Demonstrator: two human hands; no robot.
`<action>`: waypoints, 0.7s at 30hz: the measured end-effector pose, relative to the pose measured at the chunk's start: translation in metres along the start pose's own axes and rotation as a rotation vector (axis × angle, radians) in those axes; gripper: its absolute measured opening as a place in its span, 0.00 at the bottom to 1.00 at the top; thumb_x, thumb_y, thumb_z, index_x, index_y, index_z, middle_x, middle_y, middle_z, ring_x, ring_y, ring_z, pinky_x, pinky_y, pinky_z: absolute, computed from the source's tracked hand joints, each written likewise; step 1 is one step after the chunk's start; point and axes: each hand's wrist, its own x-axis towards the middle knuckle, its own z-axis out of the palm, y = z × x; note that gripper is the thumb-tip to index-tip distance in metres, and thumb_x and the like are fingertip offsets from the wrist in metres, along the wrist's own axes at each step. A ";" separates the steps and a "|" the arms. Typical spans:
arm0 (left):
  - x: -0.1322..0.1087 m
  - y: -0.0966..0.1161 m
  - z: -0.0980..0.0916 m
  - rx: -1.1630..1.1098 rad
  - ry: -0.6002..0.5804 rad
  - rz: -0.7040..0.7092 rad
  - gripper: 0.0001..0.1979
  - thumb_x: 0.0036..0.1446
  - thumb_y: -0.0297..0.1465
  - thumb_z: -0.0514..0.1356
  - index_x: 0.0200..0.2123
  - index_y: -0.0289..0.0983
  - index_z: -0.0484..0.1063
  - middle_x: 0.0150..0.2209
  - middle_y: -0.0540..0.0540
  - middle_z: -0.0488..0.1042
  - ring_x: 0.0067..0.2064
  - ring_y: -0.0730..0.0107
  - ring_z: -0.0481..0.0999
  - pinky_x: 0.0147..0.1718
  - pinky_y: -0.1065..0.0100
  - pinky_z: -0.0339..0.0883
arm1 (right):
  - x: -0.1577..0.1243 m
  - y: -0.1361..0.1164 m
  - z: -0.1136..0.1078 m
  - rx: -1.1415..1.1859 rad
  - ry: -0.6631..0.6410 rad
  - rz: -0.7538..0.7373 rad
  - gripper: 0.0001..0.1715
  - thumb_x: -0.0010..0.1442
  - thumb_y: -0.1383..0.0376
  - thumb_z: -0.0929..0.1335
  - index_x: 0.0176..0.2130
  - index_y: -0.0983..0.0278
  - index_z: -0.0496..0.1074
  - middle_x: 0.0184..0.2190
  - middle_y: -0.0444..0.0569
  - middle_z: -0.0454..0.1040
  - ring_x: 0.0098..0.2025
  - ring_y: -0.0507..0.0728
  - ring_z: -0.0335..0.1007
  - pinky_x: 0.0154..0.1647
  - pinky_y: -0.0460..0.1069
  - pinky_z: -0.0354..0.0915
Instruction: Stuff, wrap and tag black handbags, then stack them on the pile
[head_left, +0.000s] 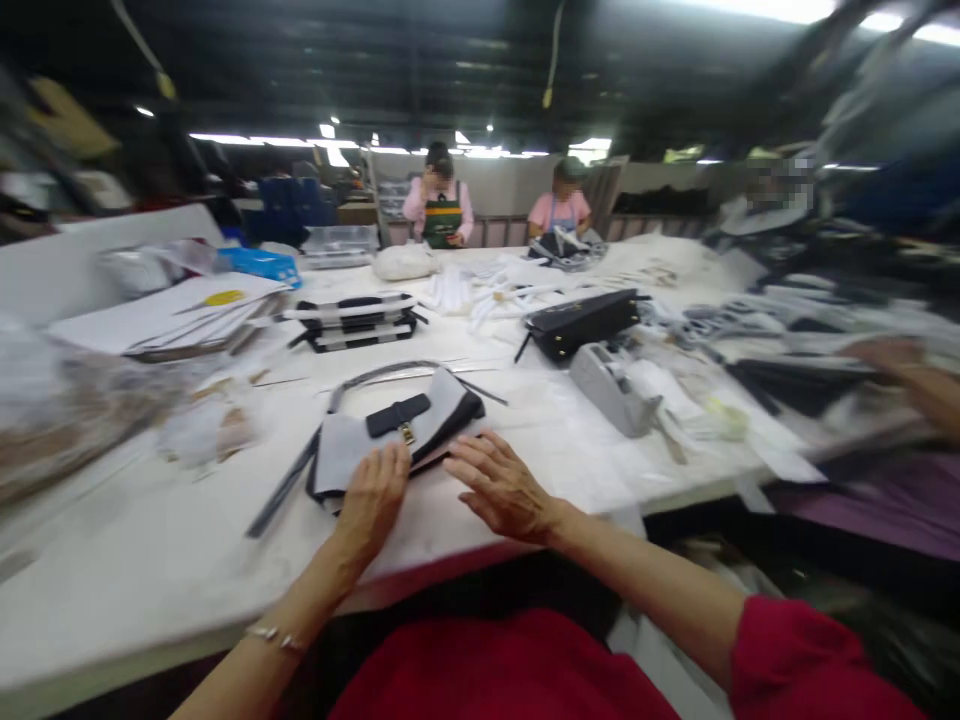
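A handbag (pixel 345 447) with a black body and a pale grey covering on its flap lies on the white table in front of me. It has a black tab with a gold-coloured buckle, and its black strap (pixel 283 490) loops behind and to the left. My left hand (pixel 375 498) rests on the bag's front edge just below the buckle, fingers stretched out and close together. At the bag's right front side is my right hand (pixel 501 482), fingers extended and slightly spread, its fingertips at the edge. Whether they touch it I cannot tell.
Behind the bag are stacked black-and-white bags (pixel 356 322) and a black bag (pixel 585 322). A grey tape dispenser (pixel 616 388) stands to the right. Papers with yellow-handled scissors (pixel 223 298) lie left. A co-worker's arm (pixel 919 375) reaches in at right; two people work across the table.
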 end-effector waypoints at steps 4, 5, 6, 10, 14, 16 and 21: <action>-0.003 0.001 0.009 -0.143 0.176 0.001 0.28 0.61 0.22 0.49 0.65 0.27 0.56 0.57 0.26 0.69 0.56 0.46 0.72 0.53 0.48 0.64 | -0.114 0.003 -0.044 -0.003 0.048 0.245 0.21 0.65 0.69 0.62 0.57 0.63 0.67 0.54 0.53 0.73 0.59 0.56 0.65 0.65 0.60 0.55; -0.002 0.002 0.009 -0.174 0.201 -0.002 0.31 0.62 0.23 0.49 0.68 0.29 0.50 0.59 0.26 0.68 0.57 0.45 0.71 0.54 0.47 0.64 | -0.151 0.004 -0.056 -0.024 0.069 0.396 0.20 0.65 0.69 0.62 0.55 0.63 0.68 0.52 0.54 0.74 0.57 0.57 0.67 0.64 0.59 0.57; -0.001 0.003 0.008 -0.198 0.216 -0.014 0.33 0.62 0.24 0.50 0.69 0.31 0.45 0.60 0.27 0.66 0.58 0.45 0.71 0.54 0.46 0.64 | -0.191 0.003 -0.068 -0.050 0.102 0.603 0.19 0.64 0.67 0.62 0.53 0.63 0.70 0.51 0.54 0.75 0.56 0.58 0.68 0.62 0.59 0.59; -0.001 0.009 -0.003 -0.260 0.168 -0.056 0.36 0.63 0.28 0.51 0.70 0.43 0.39 0.65 0.34 0.60 0.59 0.43 0.69 0.54 0.44 0.64 | -0.333 -0.022 -0.105 -0.164 0.334 1.609 0.21 0.59 0.57 0.62 0.48 0.64 0.74 0.50 0.57 0.75 0.53 0.63 0.70 0.58 0.59 0.61; -0.002 0.009 -0.010 -0.303 0.122 -0.052 0.35 0.63 0.30 0.51 0.70 0.50 0.40 0.68 0.41 0.55 0.61 0.42 0.67 0.55 0.42 0.63 | -0.404 -0.062 -0.099 -0.092 0.331 1.905 0.16 0.51 0.57 0.64 0.34 0.62 0.76 0.35 0.56 0.79 0.42 0.67 0.76 0.48 0.59 0.68; -0.002 0.007 -0.010 -0.333 0.087 -0.057 0.35 0.63 0.31 0.51 0.70 0.52 0.41 0.68 0.45 0.52 0.62 0.43 0.65 0.57 0.42 0.62 | -0.414 -0.072 -0.077 -0.007 0.333 1.975 0.13 0.49 0.58 0.65 0.31 0.61 0.76 0.32 0.52 0.80 0.39 0.65 0.76 0.44 0.57 0.70; -0.002 0.009 -0.013 -0.406 0.037 -0.069 0.36 0.61 0.33 0.52 0.68 0.58 0.40 0.70 0.55 0.46 0.65 0.50 0.60 0.61 0.45 0.56 | -0.411 -0.053 -0.007 0.211 0.379 2.056 0.13 0.57 0.59 0.65 0.35 0.63 0.75 0.30 0.49 0.79 0.33 0.60 0.77 0.34 0.52 0.71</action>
